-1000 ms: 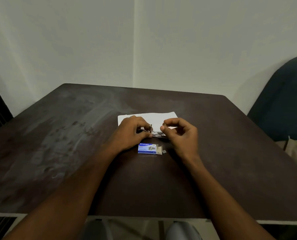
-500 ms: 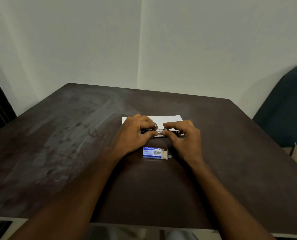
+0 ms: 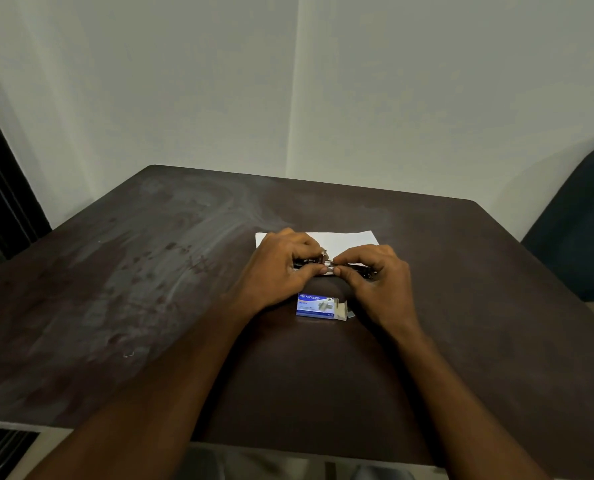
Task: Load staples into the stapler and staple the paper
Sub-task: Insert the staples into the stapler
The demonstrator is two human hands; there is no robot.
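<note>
A small dark stapler lies across the near edge of a white sheet of paper on the dark table. My left hand grips its left end. My right hand covers its right part, thumb and forefinger pinched at the shiny metal middle. Whether a strip of staples sits between those fingers is too small to tell. A blue staple box lies just in front of my hands, its flap open to the right.
A tiny loose staple lies on the table to the left. A dark blue chair stands at the right edge. A dark frame runs along the left wall.
My right hand has lowered from a raised pinch onto the stapler, meeting the left hand's fingers. The view has shifted slightly.
</note>
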